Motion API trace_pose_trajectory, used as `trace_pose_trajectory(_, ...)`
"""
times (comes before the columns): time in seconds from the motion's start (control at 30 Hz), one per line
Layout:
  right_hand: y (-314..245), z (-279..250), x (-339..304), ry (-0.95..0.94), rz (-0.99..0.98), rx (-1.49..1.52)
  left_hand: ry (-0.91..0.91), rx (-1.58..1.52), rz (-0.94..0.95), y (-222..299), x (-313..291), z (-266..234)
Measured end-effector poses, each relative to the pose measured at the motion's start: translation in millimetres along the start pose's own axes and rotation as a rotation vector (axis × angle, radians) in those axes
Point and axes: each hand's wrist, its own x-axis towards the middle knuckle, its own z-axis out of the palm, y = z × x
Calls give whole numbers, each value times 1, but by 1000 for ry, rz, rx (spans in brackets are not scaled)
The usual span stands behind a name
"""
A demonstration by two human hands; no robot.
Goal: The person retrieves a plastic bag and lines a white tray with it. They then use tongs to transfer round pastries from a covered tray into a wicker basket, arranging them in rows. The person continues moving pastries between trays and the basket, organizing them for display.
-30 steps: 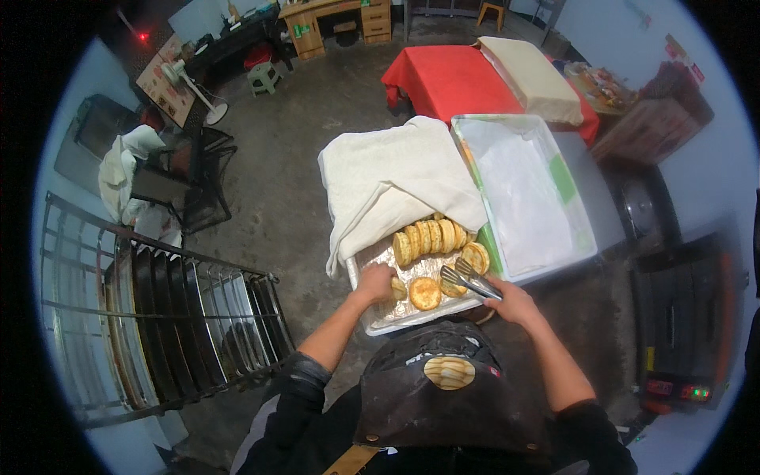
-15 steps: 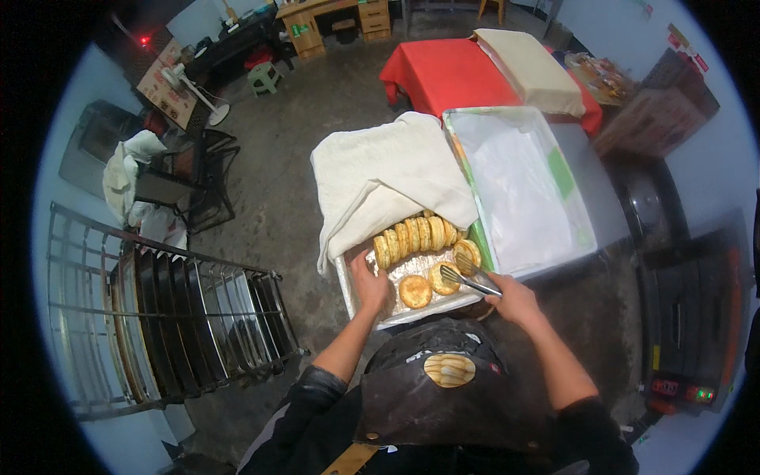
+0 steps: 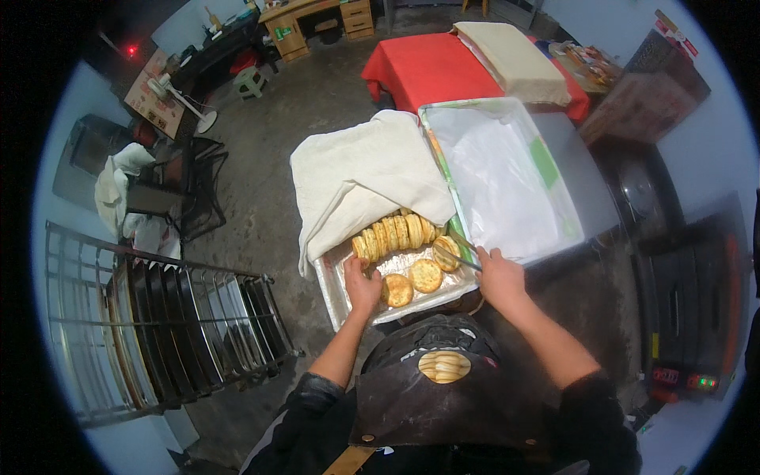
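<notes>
My right hand point(image 3: 497, 275) is closed around a pair of thin metal tongs point(image 3: 457, 250), whose tips sit on a round golden flatbread point(image 3: 448, 252) at the right end of the tray. My left hand point(image 3: 362, 285) rests on the tray's foil beside a loose golden bread round point(image 3: 397, 290); I cannot tell whether its fingers grip anything.

Both hands work over a rectangular foil-lined metal tray point(image 3: 336, 297). A row of browned bread rounds standing on edge point(image 3: 393, 234) runs across its middle, and another flat round point(image 3: 426, 275) lies between my hands. The near tray edge lies just ahead of my dark apron point(image 3: 443, 396); its far half is hidden under a folded off-white cloth point(image 3: 364, 178).

To the right, touching the tray, lies a large shallow box lined with white paper point(image 3: 507, 178), clear inside. Left of the tray is bare grey concrete floor point(image 3: 261, 198), then a metal rack of dark baking trays point(image 3: 158, 324), well apart.

Both forearms enter from the lower edge, the left nearly straight, the right angled inward, elbow out.
</notes>
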Motion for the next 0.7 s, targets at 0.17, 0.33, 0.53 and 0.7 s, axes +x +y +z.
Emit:
trace_pose_trajectory(0.17,-12,-6,43,-2,-192,-313,22,-276,-34,-20,16,7)
trace_pose_trajectory(0.33,-54,-13,107,-333,-232,-620,45,-210,-57,-30,10,5)
trace_pose_trajectory(0.53,-82,-20,147,-463,-189,-651,-455,-54,-462,-37,-15,7)
trace_pose_trajectory(0.7,-86,-15,156,-497,-177,-690,-608,76,-257,-40,-22,28)
